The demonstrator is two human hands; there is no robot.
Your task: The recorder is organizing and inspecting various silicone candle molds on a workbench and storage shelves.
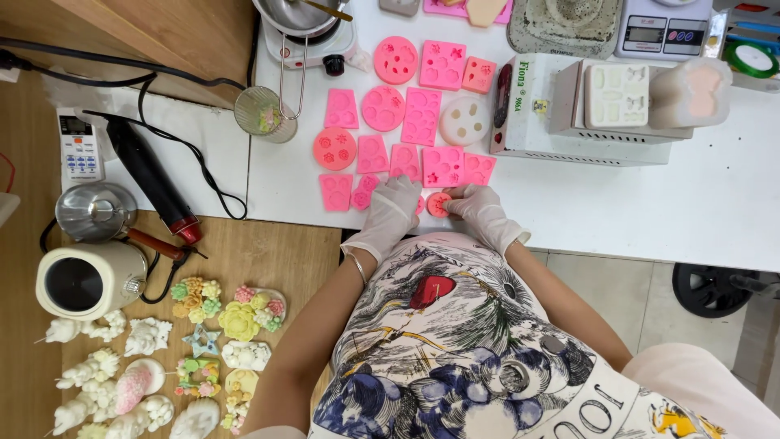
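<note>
A white table (pixel 650 203) carries a spread of pink moulds (pixel 406 130), with a white box (pixel 569 114) to their right and a hotplate (pixel 313 45) with a pan at the far edge. On the lower wooden surface (pixel 268 252) to the left sit a kettle (pixel 81 280), a heat gun (pixel 150 175) and rows of white and coloured flower-shaped pieces (pixel 219 325). At the table's near edge both gloved hands meet. The right hand (pixel 483 213) pinches a small round mould (pixel 439 204) between thumb and fingertips; the mould lies just left of its fingers, flat on the table, with no long axis to speak of. The left hand (pixel 392 210) rests with fingers loosely together on the neighbouring moulds, touching the round one's left side; the right is the nearer.
</note>
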